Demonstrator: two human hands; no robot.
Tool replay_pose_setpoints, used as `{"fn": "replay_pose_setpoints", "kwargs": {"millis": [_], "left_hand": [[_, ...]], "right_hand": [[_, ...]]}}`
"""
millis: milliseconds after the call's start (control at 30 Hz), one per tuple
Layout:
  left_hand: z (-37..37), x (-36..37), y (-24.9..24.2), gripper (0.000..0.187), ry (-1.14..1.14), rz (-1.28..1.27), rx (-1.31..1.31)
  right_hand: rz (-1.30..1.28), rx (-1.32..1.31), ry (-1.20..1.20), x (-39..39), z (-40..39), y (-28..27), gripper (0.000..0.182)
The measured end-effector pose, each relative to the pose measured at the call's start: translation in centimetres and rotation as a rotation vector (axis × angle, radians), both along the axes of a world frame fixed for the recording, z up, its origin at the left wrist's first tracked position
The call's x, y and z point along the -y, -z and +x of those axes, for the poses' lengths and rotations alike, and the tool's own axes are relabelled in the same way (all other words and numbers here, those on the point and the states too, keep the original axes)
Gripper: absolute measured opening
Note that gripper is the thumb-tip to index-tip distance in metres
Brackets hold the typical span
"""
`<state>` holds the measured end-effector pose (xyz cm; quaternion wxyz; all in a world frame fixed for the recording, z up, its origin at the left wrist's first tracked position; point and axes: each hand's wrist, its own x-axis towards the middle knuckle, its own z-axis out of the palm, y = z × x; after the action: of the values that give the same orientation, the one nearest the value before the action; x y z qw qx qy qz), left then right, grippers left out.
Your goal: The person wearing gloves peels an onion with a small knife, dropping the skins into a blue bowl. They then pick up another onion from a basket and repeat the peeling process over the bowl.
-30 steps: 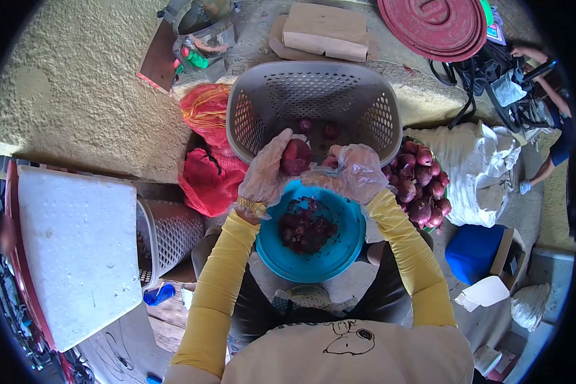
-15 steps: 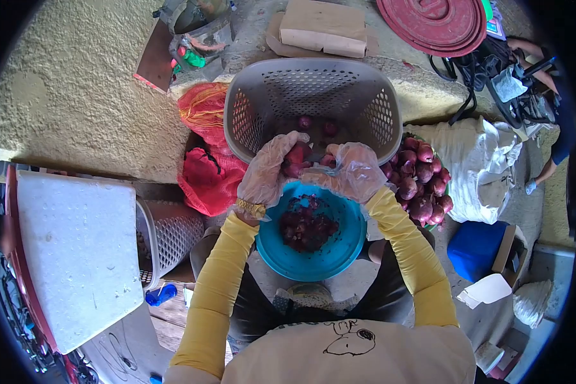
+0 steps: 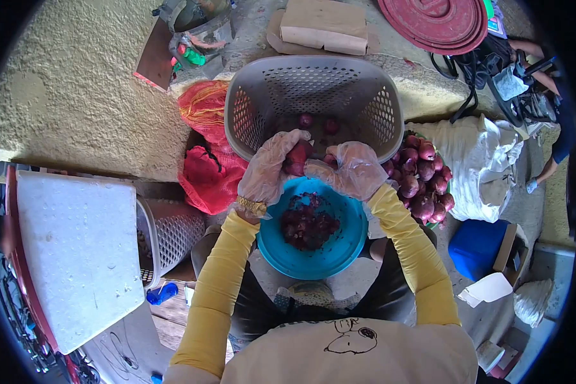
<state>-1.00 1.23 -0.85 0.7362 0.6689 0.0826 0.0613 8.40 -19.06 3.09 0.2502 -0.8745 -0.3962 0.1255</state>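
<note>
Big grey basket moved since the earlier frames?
No, the big grey basket keeps its place against the cardboard box beyond its far rim.

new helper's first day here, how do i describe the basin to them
Start at the big grey perforated basket at top centre. Just below it in view sits the basin. Unlike that basket, it is round, turquoise and solid-walled, with purplish scraps inside.

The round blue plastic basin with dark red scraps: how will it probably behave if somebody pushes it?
The round blue plastic basin would probably keep its shape, as its wall looks rigid. It is likely light for its size, since the dark red scraps cover only its middle.
</note>
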Motion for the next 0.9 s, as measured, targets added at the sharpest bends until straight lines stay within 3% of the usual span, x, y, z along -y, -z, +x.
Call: {"fn": "replay_pose_setpoints", "kwargs": {"millis": [233,400,467,600,667,700,767,900], "left_hand": [[0.4,-0.1,1.9,0.042,-0.024,-0.111,-0.017],[0.5,-0.4,2.5,0.042,-0.038,-0.083,-0.016],[0.3,-0.3,2.0,0.042,-0.117,-0.29,-0.084],[0.0,-0.8,1.8,0.043,-0.118,0.0,0.045],[-0.2,-1.0,-0.2,0.043,-0.103,-0.521,-0.09],[-0.2,-1.1,0.2,0.043,-0.104,-0.52,-0.09],[-0.2,-1.1,1.3,0.041,-0.128,-0.267,-0.051],[-0.5,-0.9,0.2,0.041,-0.123,-0.48,-0.033]], "right_hand": [[0.16,0.105,-0.02,-0.2,-0.3,1.0,0.067],[0.22,0.134,-0.15,0.0,-0.3,1.4,0.06],[0.166,0.126,-0.189,-0.2,-0.6,1.3,0.058],[-0.028,0.096,-0.296,-0.7,-1.9,1.4,0.06],[-0.075,0.101,-0.355,-0.8,-2.3,1.6,0.061],[-0.122,0.109,-0.412,-0.8,-2.4,1.8,0.062],[-0.141,0.092,-0.404,-0.8,-2.8,2.0,0.063],[-0.091,0.139,-0.376,-0.7,-3.0,3.9,0.067]]}}
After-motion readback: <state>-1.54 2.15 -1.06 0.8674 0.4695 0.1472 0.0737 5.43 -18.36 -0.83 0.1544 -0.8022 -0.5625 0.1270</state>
